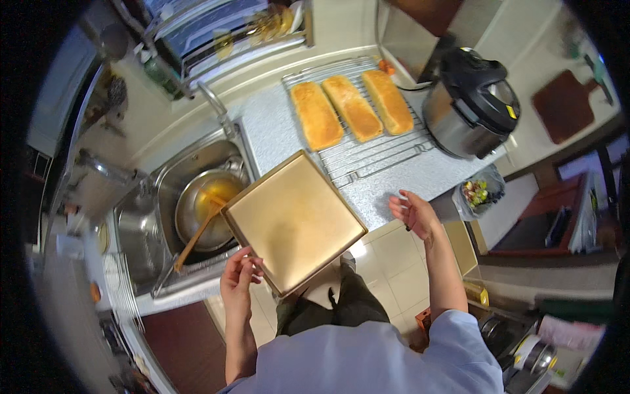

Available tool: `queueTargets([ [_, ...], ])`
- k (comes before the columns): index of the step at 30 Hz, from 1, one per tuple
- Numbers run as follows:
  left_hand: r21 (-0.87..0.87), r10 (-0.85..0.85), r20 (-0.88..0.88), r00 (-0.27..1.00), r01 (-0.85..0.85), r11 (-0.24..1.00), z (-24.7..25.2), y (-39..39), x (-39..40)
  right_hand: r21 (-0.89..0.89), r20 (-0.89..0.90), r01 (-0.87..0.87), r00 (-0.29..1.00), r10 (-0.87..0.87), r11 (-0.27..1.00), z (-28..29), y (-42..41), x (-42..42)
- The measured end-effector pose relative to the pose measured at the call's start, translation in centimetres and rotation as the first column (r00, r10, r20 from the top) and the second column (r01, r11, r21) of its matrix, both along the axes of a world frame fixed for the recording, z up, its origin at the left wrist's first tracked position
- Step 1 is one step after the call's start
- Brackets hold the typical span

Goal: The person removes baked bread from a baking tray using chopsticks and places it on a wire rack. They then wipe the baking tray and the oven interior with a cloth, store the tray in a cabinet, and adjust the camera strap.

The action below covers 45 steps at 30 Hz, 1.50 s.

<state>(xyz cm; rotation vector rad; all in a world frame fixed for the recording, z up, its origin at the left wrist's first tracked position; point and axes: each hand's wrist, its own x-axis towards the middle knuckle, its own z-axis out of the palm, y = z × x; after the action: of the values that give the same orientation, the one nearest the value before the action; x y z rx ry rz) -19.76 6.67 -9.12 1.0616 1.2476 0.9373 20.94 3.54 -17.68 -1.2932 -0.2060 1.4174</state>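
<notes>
My left hand (239, 278) grips the near left edge of a square gold-coloured baking pan (295, 216). The pan is held in front of me, its far corner over the countertop (268, 120) and its left corner near the sink. My right hand (414, 213) is apart from the pan, to its right near the counter's front edge. Its fingers are spread, with nothing in them. Three long golden-brown loaves of bread, the left one (316, 115), the middle one (352, 108) and the right one (388, 102), lie side by side on a wire cooling rack (374, 165).
A steel bowl (184, 216) with a wooden utensil (199, 239) across it sits in the double sink (142, 231), below a faucet (216, 106). An electric pressure cooker (470, 106) stands right of the rack. A lined bin (480, 194) of food scraps hangs at the counter's right end.
</notes>
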Motion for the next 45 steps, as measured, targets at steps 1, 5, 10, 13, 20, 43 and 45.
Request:
queueTargets([
  [1,0.012,0.009,-0.015,1.0,-0.008,1.0,0.2,-0.5,0.8,-0.045,0.046,-0.061,0.997,0.063,0.997,-0.5,1.0,0.6],
  [5,0.001,0.272,-0.091,0.958,-0.273,0.962,0.9,-2.3,1.7,-0.093,-0.013,-0.123,0.992,0.122,0.988,-1.8,3.1,2.5],
  [10,-0.068,0.397,-0.166,0.903,-0.412,0.909,0.9,-4.0,1.7,-0.114,-0.169,-0.147,0.977,0.127,0.982,-4.5,6.3,2.6],
  [13,-0.056,0.414,-0.141,0.899,-0.425,0.904,0.7,-4.5,1.7,-0.106,-0.233,-0.149,0.965,0.121,0.983,-6.1,8.4,2.5],
  [20,-0.076,0.44,-0.142,0.887,-0.453,0.888,0.3,-5.1,1.6,-0.086,-0.209,-0.169,0.967,0.148,0.982,-7.0,11.0,1.5],
  [43,0.048,0.635,-0.019,0.773,-0.633,0.772,-1.2,-12.7,-2.5,0.077,0.262,-0.427,0.881,0.395,0.901,-1.1,6.7,-1.5],
  [45,0.102,0.711,-0.063,0.701,-0.704,0.703,-1.6,-14.9,-3.6,0.043,0.372,-0.523,0.799,0.472,0.851,1.1,7.2,-4.0],
])
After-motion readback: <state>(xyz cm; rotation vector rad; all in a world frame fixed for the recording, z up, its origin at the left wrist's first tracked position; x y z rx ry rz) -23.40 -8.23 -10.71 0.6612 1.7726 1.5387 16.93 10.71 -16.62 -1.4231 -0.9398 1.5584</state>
